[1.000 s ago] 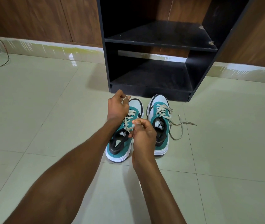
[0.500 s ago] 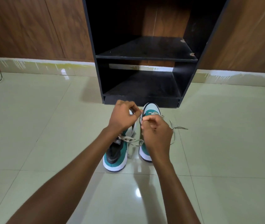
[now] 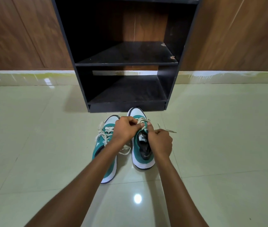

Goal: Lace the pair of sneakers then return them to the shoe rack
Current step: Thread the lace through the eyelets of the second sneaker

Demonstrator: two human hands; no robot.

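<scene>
Both hands have shifted onto the right sneaker point(image 3: 142, 145): our left hand point(image 3: 125, 131) and right hand point(image 3: 160, 142) pinch its lace point(image 3: 142, 122). Left sneaker point(image 3: 104, 145) now uncovered beside left wrist; rack point(image 3: 126, 63) just beyond.

We reach both bare forearms forward from the near edge, the two converging toward the middle of the scene. Our left hand point(image 3: 125, 130) lies knuckles up, its fingers curled and the fingertips pinched together at its far right side. Our right hand point(image 3: 160, 141) sits just beside it to the right and a little nearer, closed in a loose fist with the thumb raised and pressed toward the left hand's fingertips. The two hands nearly touch at the pinch.
</scene>
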